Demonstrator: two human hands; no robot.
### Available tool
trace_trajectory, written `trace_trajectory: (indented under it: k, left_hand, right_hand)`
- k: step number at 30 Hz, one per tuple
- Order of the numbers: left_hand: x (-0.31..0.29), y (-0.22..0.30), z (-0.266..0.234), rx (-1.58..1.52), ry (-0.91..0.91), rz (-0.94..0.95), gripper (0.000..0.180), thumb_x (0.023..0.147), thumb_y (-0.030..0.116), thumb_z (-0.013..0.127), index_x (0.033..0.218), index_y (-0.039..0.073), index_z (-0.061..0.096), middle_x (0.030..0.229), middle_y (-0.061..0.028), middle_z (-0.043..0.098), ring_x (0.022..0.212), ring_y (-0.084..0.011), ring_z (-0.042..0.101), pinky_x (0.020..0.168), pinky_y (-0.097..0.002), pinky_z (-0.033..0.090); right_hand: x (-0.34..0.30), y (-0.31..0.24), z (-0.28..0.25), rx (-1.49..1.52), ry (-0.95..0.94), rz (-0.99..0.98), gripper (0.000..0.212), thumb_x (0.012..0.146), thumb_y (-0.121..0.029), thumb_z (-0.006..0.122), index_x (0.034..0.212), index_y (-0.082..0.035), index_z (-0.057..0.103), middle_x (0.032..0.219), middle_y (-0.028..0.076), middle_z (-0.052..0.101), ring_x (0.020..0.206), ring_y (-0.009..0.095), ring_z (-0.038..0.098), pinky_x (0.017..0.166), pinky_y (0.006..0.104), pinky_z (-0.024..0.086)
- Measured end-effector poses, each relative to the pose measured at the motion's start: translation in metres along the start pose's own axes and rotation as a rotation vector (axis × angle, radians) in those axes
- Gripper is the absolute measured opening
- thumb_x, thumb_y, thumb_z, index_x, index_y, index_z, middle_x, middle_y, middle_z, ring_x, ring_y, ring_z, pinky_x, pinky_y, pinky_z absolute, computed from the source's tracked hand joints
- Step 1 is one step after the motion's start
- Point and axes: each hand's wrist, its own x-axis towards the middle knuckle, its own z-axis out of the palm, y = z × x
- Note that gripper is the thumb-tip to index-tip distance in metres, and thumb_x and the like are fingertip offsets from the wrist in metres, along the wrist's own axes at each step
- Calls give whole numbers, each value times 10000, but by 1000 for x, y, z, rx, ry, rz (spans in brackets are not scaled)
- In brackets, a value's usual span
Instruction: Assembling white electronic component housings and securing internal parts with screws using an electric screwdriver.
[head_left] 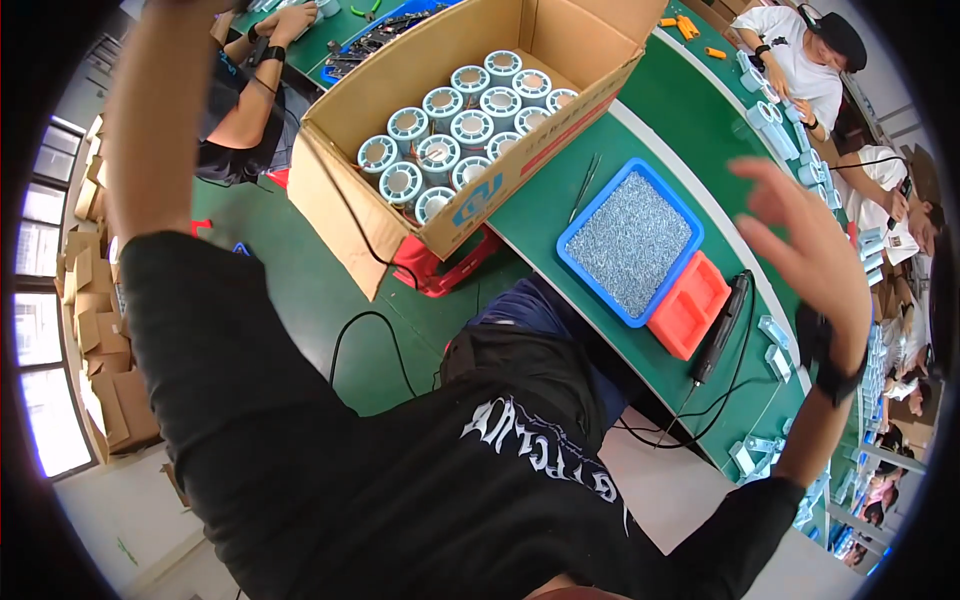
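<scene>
My right hand (805,235) is raised at the right, fingers spread and holding nothing, with a dark band at the wrist. It hovers over the far side of the green bench (535,215). My left arm reaches up the left side; the left hand (190,5) is cut off by the top edge, its fingers hidden. Near that arm is an open cardboard box (560,130) holding several light-blue round housings (438,152) with metallic centres. A blue tray (563,245) full of small silvery screws (635,240) lies on the bench, nearest to my right hand.
Beside the tray are a red divided bin (690,305), a black electric screwdriver (722,330) with its cable, and tweezers (585,188). Light-blue plastic parts (760,455) lie nearer me. A red stool (445,265) stands under the box. Co-workers (800,60) sit across the bench.
</scene>
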Motion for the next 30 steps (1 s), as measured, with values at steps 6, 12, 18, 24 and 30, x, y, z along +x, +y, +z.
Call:
trace_trajectory:
  k: [6, 12, 18, 24, 30]
  left_hand:
    - [137, 30, 219, -470, -270, -99, 260, 778, 178, 672, 1005, 52, 665, 898, -132, 689, 785, -229, 635, 735, -341, 510]
    - [132, 61, 276, -262, -641, 64, 675, 703, 321, 818, 1319, 188, 576, 1210, -122, 649, 1106, -300, 619, 925, -409, 493]
    - [126, 61, 304, -362, -470, 156, 755, 656, 444, 838, 1313, 168, 588, 1207, -101, 662, 1104, -309, 628, 921, -400, 500]
    - [134, 70, 307, -508, -518, 145, 808, 637, 376, 842, 1346, 132, 541, 1201, -152, 658, 1119, -342, 612, 935, -408, 490]
    - [130, 76, 300, -360, -457, 230, 769, 619, 289, 811, 1321, 106, 557, 1127, -176, 676, 1041, -361, 637, 891, -410, 512]
  right_hand:
    - [212, -24, 29, -333, -159, -165, 350, 861, -175, 596, 1187, -47, 597, 940, 239, 675, 889, 329, 672, 775, 424, 516]
    - [312, 5, 88, -499, -401, 82, 519, 784, -370, 705, 1196, -61, 639, 1000, 154, 711, 964, 327, 669, 849, 404, 520]
    - [305, -7, 96, -654, -688, 221, 614, 672, -479, 799, 1122, -72, 701, 1118, 134, 694, 981, 277, 675, 870, 350, 519]
    - [306, 9, 105, -484, -731, 343, 646, 630, -512, 833, 1093, -76, 718, 1080, 131, 708, 968, 255, 680, 856, 346, 523]
    - [308, 18, 111, -481, -683, 155, 513, 607, -438, 834, 986, -103, 749, 1026, 113, 711, 928, 268, 684, 814, 356, 532]
